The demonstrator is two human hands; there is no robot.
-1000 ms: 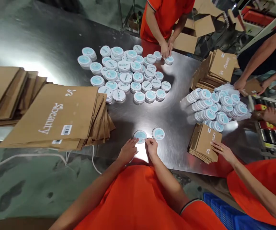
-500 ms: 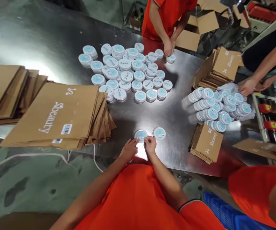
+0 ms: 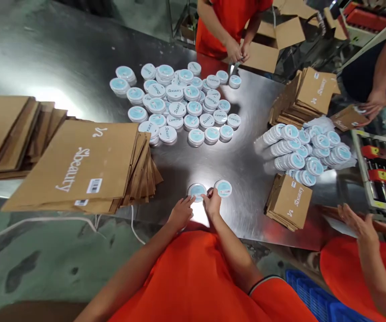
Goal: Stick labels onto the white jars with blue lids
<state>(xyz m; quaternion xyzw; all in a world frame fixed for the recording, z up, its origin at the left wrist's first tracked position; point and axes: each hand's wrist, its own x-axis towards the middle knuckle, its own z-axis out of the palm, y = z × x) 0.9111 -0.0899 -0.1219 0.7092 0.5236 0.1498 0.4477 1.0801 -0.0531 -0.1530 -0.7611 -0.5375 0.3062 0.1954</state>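
The left hand (image 3: 180,213) met the near edge of a tub (image 3: 197,190) on the table (image 3: 245,165); the right hand (image 3: 213,205) sat at its right side (neither grip could I make out); beyond it, a co-worker's hands (image 3: 234,51) had lifted off another tub (image 3: 235,81).

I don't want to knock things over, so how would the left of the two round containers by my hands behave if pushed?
The left container is low and wide, so it probably won't tip. Lying flat on the smooth, shiny table, it may slide easily rather than roll.
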